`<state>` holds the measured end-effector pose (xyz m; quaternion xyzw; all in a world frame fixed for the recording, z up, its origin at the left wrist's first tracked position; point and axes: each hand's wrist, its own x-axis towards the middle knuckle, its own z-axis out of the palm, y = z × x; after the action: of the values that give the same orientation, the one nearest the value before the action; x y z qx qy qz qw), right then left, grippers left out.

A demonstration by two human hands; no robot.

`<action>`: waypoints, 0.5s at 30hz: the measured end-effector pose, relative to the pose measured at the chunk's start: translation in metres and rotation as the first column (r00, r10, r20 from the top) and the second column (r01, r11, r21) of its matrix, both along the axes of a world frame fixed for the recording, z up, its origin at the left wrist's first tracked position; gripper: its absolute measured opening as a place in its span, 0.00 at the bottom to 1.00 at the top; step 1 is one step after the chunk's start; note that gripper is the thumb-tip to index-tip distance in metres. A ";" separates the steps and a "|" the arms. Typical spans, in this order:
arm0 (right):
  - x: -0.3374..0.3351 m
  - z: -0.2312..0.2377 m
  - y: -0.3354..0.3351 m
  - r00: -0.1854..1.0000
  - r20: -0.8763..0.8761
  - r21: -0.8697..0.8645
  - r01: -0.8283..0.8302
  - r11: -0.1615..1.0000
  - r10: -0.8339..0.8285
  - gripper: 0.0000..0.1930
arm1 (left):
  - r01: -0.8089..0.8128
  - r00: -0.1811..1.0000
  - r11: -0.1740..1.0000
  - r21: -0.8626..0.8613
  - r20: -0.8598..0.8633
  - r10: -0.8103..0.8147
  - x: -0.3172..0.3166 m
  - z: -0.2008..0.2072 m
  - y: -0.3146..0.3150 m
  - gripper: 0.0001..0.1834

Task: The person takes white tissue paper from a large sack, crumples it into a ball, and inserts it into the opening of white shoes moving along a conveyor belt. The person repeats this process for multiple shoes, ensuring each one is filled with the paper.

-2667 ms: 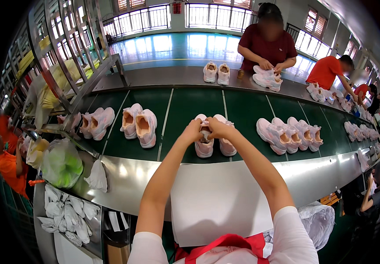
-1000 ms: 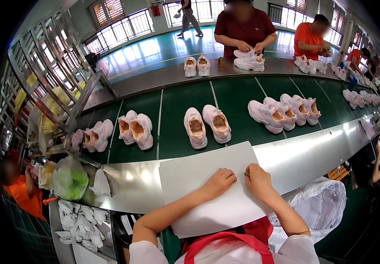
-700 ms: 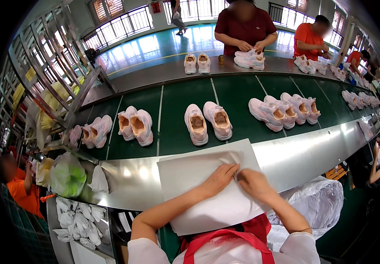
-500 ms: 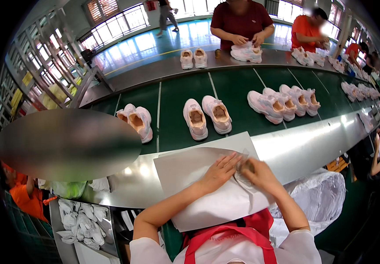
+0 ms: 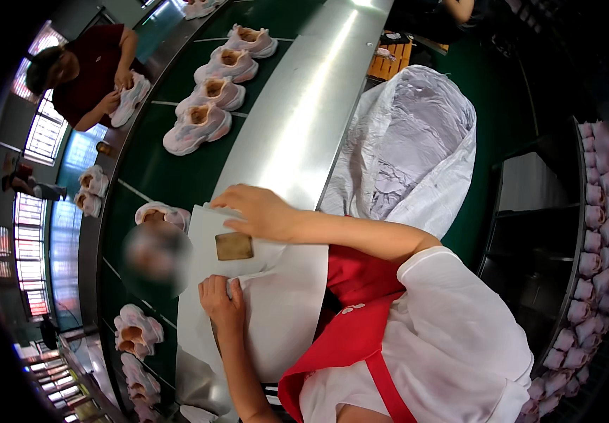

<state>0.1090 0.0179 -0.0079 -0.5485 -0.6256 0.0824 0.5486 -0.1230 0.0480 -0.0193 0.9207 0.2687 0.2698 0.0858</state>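
Head view, the only one: the whole view has rolled sideways and swung right since half a second ago, so the belt [image 5: 145,169] now runs up the left and the sack [image 5: 417,148] shows in full. The hands have changed too — then they were close together with the sheet buckling by the right, now they stand apart with the block [image 5: 234,247] exposed on the paper [image 5: 283,303]. I read that as the work being on the paper, with the block out of the grip and the shoes left alone for now. Right hand [image 5: 262,210]: fingers and thumb spread at the paper's corner, nothing visible in the palm; can't tell if a sheet is pinched. Left hand [image 5: 222,299]: half curled at the near end of a fold in the sheet, thumb up; again can't tell if it is pinching or just pressing. Block lies flat on the paper between the two hands — just beside the right thumb, contact unclear, and clear of the left fingers. Paper sits over the edge of the ledge [image 5: 283,134] and reaches back to the apron [image 5: 339,331], under both hands. Nearest shoe [image 5: 163,213] is on the belt past the paper's far edge, partly blurred over, no hand on it.
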 end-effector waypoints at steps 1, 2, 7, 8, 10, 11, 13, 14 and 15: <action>0.016 0.017 -0.021 0.966 -0.258 -0.099 -0.021 0.995 -0.005 0.12 | -0.071 0.997 0.997 0.007 -0.016 0.071 -0.006 0.000 -0.005 0.05; 0.042 0.003 -0.034 0.954 -0.251 -0.062 0.152 0.986 -0.163 0.07 | -0.108 0.993 0.993 -0.044 -0.045 0.106 -0.006 -0.001 -0.008 0.05; 0.191 -0.130 -0.132 0.526 -0.572 -0.372 0.518 0.770 -0.630 0.07 | -0.205 0.970 0.961 -0.185 -0.167 0.174 -0.004 0.004 -0.016 0.08; 0.231 -0.193 -0.155 0.503 -0.450 -0.394 0.629 0.670 -0.738 0.07 | -0.207 0.968 0.961 -0.185 -0.179 0.175 -0.002 0.006 -0.016 0.09; 0.284 -0.258 -0.187 0.437 -0.194 -0.484 0.736 0.473 -0.878 0.10 | -0.203 0.967 0.965 -0.168 -0.190 0.171 -0.005 0.004 -0.016 0.10; 0.300 -0.269 -0.199 0.407 -0.052 -0.556 0.747 0.365 -0.912 0.12 | -0.207 0.966 0.962 -0.177 -0.194 0.172 -0.006 0.004 -0.017 0.10; 0.337 -0.295 -0.217 0.341 0.071 -0.597 0.767 0.234 -0.938 0.14 | -0.207 0.964 0.961 -0.181 -0.204 0.169 -0.002 0.007 -0.018 0.11; 0.353 -0.304 -0.220 0.308 0.129 -0.610 0.774 0.169 -0.943 0.15 | -0.202 0.965 0.964 -0.171 -0.201 0.167 0.001 0.007 -0.018 0.12; 0.363 -0.304 -0.217 0.298 0.164 -0.604 0.784 0.143 -0.940 0.16 | -0.206 0.965 0.965 -0.161 -0.198 0.172 0.002 0.007 -0.019 0.12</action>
<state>0.4723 -0.1995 -0.3122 -0.9281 -0.0539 0.0054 0.3684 -0.1209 0.0287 -0.0124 0.9000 0.3856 0.1657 0.1176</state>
